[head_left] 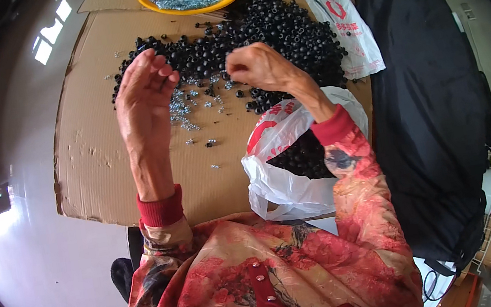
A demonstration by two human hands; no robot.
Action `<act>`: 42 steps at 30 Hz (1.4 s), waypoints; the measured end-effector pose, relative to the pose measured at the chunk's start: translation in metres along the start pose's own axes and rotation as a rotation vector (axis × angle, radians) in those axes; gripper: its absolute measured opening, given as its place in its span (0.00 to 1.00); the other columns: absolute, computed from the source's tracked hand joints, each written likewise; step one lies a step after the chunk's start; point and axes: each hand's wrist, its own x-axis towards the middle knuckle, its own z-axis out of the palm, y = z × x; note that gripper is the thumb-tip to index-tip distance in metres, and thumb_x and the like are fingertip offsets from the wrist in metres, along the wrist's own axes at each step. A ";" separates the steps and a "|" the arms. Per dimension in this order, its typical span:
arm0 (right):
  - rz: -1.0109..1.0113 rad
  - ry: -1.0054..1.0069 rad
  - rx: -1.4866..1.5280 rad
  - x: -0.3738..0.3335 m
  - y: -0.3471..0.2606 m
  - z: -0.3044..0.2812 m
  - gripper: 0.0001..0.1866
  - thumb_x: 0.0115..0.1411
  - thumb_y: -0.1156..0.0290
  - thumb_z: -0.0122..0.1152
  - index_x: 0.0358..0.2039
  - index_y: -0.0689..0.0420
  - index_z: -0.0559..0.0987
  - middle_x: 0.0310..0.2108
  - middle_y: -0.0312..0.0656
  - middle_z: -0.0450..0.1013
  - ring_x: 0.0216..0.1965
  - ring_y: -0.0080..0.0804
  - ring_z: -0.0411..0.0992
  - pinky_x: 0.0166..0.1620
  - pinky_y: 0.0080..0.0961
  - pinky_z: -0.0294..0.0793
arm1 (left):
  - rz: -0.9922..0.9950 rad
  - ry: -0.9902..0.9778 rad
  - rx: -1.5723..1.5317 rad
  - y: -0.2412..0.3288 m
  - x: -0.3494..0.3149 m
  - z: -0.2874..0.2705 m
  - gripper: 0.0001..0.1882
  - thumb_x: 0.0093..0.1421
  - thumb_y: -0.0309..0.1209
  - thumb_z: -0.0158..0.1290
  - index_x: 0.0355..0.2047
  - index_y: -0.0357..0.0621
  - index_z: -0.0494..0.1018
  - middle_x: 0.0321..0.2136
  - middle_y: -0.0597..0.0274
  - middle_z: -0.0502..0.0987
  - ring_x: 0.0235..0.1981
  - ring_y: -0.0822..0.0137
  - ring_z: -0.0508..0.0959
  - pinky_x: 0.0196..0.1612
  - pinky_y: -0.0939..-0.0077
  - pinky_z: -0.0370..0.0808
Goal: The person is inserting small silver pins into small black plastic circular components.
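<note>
A large heap of small black round pieces [284,25], some with visible holes, spreads over a cardboard sheet [94,149]. My left hand [145,89] is raised at the heap's left side, palm turned inward. Its fingers are loosely bent, and no object shows in them. Over the heap's near edge, my right hand [261,66] is closed with its fingers curled under; whatever it may hold is hidden. Small clear bluish pieces [182,112] lie scattered between the hands. Below my right wrist, a white plastic bag [292,194] gapes with more black pieces inside.
At the far edge stands a yellow bowl [144,1] full of clear bluish pieces. A flattened white plastic bag [363,52] with red print lies right of the heap. Beyond the cardboard's right edge is a long black fabric-covered object [426,96].
</note>
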 end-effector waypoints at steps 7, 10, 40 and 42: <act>0.073 -0.080 -0.136 -0.046 0.009 0.012 0.04 0.46 0.74 0.53 0.22 0.61 0.71 0.21 0.44 0.70 0.25 0.42 0.71 0.29 0.34 0.70 | -0.016 -0.027 -0.011 -0.008 -0.004 0.013 0.10 0.59 0.28 0.48 0.38 0.34 0.70 0.30 0.59 0.74 0.30 0.70 0.73 0.37 0.75 0.73; 0.023 -0.027 -0.188 -0.047 0.013 0.024 0.04 0.46 0.72 0.53 0.24 0.59 0.71 0.22 0.44 0.70 0.27 0.43 0.71 0.29 0.35 0.70 | -0.010 -0.011 0.011 -0.008 -0.007 0.013 0.10 0.58 0.28 0.49 0.37 0.35 0.70 0.29 0.59 0.74 0.30 0.70 0.73 0.36 0.75 0.72; -0.071 -0.027 -0.269 -0.037 0.002 0.040 0.11 0.46 0.68 0.62 0.22 0.58 0.68 0.18 0.41 0.68 0.21 0.41 0.71 0.23 0.33 0.70 | -0.019 -0.011 0.028 -0.008 -0.010 0.017 0.09 0.58 0.28 0.50 0.37 0.36 0.70 0.29 0.59 0.74 0.29 0.72 0.73 0.35 0.76 0.72; -0.063 -0.089 -0.278 -0.035 0.001 0.037 0.10 0.47 0.67 0.60 0.23 0.58 0.69 0.19 0.41 0.68 0.22 0.41 0.71 0.24 0.34 0.70 | -0.012 0.003 0.036 -0.007 -0.009 0.016 0.09 0.58 0.29 0.50 0.37 0.36 0.70 0.29 0.60 0.74 0.29 0.72 0.73 0.35 0.76 0.72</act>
